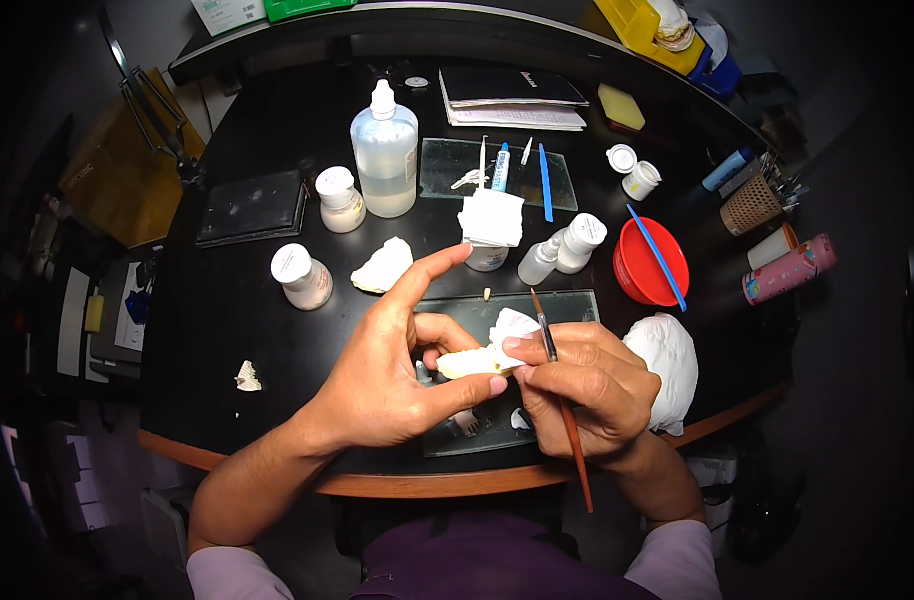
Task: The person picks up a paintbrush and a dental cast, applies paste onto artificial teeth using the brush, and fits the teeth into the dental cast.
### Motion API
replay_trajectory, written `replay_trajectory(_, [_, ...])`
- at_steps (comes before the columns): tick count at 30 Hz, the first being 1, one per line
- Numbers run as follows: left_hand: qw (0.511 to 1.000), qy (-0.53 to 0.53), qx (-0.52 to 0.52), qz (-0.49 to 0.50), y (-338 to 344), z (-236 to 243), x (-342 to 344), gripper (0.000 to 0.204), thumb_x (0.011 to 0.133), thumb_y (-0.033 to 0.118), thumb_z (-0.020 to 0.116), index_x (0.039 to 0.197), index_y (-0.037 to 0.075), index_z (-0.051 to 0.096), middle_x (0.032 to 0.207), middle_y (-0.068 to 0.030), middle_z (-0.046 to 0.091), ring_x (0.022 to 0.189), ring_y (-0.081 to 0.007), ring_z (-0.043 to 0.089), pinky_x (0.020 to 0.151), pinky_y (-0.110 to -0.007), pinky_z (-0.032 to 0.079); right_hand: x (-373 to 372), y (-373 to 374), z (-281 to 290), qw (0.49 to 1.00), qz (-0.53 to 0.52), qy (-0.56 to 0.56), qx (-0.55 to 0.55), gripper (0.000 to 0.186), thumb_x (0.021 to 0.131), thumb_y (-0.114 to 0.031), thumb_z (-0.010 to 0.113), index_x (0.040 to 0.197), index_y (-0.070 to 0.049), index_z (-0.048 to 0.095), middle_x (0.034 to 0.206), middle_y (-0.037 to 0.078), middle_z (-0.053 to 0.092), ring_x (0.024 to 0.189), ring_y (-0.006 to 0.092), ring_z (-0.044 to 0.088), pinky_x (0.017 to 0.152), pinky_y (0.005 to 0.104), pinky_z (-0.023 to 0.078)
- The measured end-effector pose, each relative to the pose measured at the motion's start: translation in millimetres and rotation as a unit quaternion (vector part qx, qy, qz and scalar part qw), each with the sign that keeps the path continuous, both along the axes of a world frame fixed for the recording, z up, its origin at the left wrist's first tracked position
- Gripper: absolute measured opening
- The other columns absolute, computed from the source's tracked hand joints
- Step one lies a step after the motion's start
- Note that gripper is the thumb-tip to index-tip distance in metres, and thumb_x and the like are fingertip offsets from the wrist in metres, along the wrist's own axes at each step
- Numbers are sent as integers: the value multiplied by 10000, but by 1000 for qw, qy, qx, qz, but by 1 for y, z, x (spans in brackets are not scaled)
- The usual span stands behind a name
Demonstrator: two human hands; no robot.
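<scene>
My left hand [372, 375] grips a small pale-yellow plaster piece [461, 364], like a dental cast, between thumb and curled fingers, its index finger raised. A crumpled white tissue [513, 324] is pinched by my right hand [592, 385] and pressed against the piece's right end. That same hand also holds a fine brush [574, 440] with a reddish-brown handle, its dark tip pointing up and away. Both hands are above a glass slab [567, 303] near the table's front edge. My fingers partly hide the plaster piece. A tiny tooth-shaped piece [487, 295] lies at the slab's far edge.
Beyond my hands stand a large squeeze bottle [385, 160], powder jars [302, 277] and small bottles [581, 243]. A folded white pad [492, 217] tops another jar. To the right are a red bowl [632, 270] and a white bundle [663, 370]. Another plaster piece [384, 266] lies left.
</scene>
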State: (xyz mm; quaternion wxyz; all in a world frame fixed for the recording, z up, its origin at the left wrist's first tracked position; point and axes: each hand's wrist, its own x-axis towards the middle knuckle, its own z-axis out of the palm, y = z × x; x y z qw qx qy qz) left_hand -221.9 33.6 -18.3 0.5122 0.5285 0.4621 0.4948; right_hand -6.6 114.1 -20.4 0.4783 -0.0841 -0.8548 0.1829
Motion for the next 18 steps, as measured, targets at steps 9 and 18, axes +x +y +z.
replay_trajectory(9, [1000,5,16,9,1,-4,2,993,854,90,881,1627,-25,269,863,-15,769,779,-29,623,700,-218,420,0,0,-1,1000,-6,-4,17,296,718,82,825,989,-6,746,1004,147,803,842,297,765,706,345,629])
replay_trajectory(18, [1000,-20,2,-6,2,-4,1,1072,822,-28,887,1661,-20,220,936,-99,774,850,-74,626,779,-247,422,12,11,-3,993,-107,49,-29,221,804,98,780,985,9,690,929,175,791,818,307,773,743,354,617])
